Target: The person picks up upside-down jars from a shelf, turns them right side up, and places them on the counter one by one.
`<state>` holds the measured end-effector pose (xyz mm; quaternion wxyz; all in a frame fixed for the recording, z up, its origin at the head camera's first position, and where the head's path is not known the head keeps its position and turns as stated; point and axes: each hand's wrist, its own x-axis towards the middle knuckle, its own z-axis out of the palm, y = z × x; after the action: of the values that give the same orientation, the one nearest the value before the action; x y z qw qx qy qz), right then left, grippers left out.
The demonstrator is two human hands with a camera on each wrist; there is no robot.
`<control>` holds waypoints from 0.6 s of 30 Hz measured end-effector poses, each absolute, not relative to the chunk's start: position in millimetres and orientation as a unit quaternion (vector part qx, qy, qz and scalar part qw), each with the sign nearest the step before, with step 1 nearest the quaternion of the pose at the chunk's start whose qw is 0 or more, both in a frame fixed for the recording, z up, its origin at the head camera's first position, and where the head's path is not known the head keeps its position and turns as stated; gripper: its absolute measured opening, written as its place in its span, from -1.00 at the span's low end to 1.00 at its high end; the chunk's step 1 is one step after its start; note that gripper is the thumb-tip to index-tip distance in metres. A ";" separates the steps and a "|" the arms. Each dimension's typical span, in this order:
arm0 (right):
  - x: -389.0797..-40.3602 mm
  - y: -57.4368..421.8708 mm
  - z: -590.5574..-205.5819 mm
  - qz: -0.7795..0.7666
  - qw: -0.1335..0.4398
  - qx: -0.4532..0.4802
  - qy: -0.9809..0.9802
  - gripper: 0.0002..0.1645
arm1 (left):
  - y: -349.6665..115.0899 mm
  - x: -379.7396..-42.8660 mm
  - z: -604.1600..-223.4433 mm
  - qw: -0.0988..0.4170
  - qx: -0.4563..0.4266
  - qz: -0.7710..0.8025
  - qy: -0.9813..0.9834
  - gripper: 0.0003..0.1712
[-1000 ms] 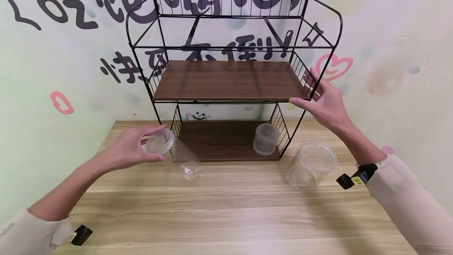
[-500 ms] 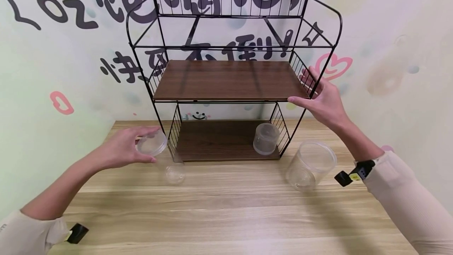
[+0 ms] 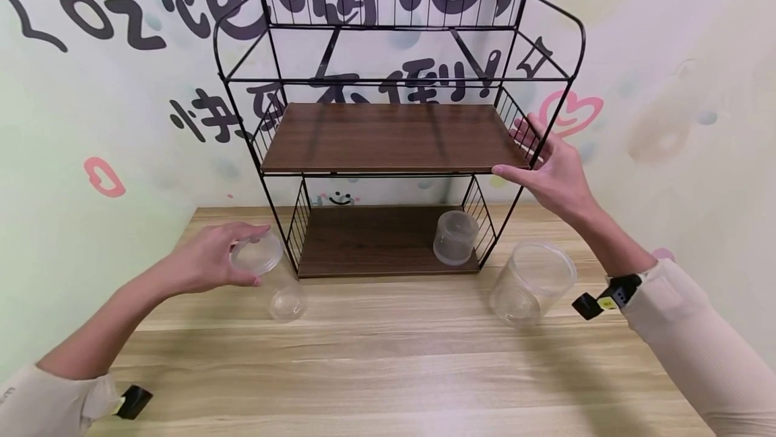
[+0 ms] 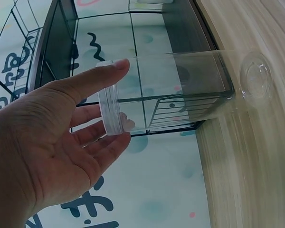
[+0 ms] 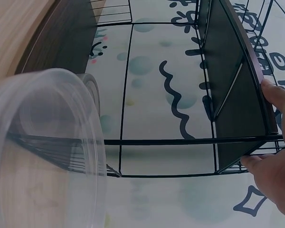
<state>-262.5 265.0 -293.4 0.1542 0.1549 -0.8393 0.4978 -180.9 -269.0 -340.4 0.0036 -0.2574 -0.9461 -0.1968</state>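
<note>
My left hand (image 3: 203,258) grips a tall clear jar (image 3: 287,304) around its lid (image 3: 257,255), left of a black wire rack (image 3: 400,80). In the left wrist view the thumb (image 4: 97,78) lies on one side of the lid and the fingers curl round the other; the jar's base meets the tabletop in this view. My right hand (image 3: 560,178) holds the rack's right side at the middle shelf (image 3: 394,137). Its thumb is on the shelf's front edge, and the other fingers are behind the side wires.
A small clear jar (image 3: 456,238) stands at the right end of the brown lower shelf (image 3: 370,242). Right of the rack, a wide clear jar (image 3: 533,285) stands on the wooden table (image 3: 388,356). The wall (image 3: 667,120) with painted lettering is close behind.
My left hand has moved left with the tall jar, away from the rack's lower left corner, and the jar leans less. The right hand has barely shifted.
</note>
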 end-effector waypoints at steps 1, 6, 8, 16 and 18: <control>-262.2 264.9 -293.0 0.498 0.153 0.155 -0.840 0.23 | -269.5 -180.8 -340.6 0.005 -0.259 -0.197 -0.946 0.04; -261.5 263.6 -291.8 0.507 0.149 0.154 -0.835 0.23 | -270.2 -179.6 -341.0 0.009 -0.265 -0.194 -0.944 0.09; -261.7 263.0 -292.2 0.510 0.149 0.155 -0.833 0.22 | -269.7 -179.1 -340.9 0.009 -0.264 -0.192 -0.945 0.12; -261.5 263.4 -292.5 0.503 0.149 0.152 -0.838 0.23 | -266.1 -177.4 -337.6 0.014 -0.263 -0.196 -0.945 0.20; -261.7 263.1 -292.3 0.503 0.149 0.153 -0.837 0.23 | -264.3 -175.8 -335.8 0.019 -0.263 -0.195 -0.945 0.19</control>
<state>-261.7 263.1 -292.3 0.1493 0.1533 -0.8374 0.5030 -175.8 -264.3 -335.8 0.0187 -0.2630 -0.9447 -0.1950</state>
